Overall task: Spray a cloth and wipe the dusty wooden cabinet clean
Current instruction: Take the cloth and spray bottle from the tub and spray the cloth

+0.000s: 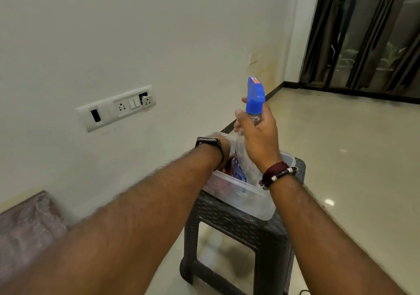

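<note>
**Bottle in my right hand, left hand down in the tub**

My right hand gripped the spray bottle around its neck, fingers curled round the clear plastic just under the blue trigger head, thumb on the near side. The bottle stood almost upright, its base down inside the tub. It was clear-bodied with a blue printed label low on its side, and the blue nozzle pointed up and away from me.

My left hand reached down into the tub beside the bottle. The rim and the bottle hid my fingers, so I could not tell whether they were spread or holding anything. Something dark red lay in the tub by that hand; through the cloudy plastic I could not make out if it was the cloth.

The tub was translucent and sat on a dark woven-pattern stool, covering most of the seat, its near right corner close to the stool's edge. The stool stood just beside the wall, with a switch panel on the wall to the left. To the right, open tiled floor ran to dark curtains. A wrapped brown surface sat low on my left against the wall.
</note>
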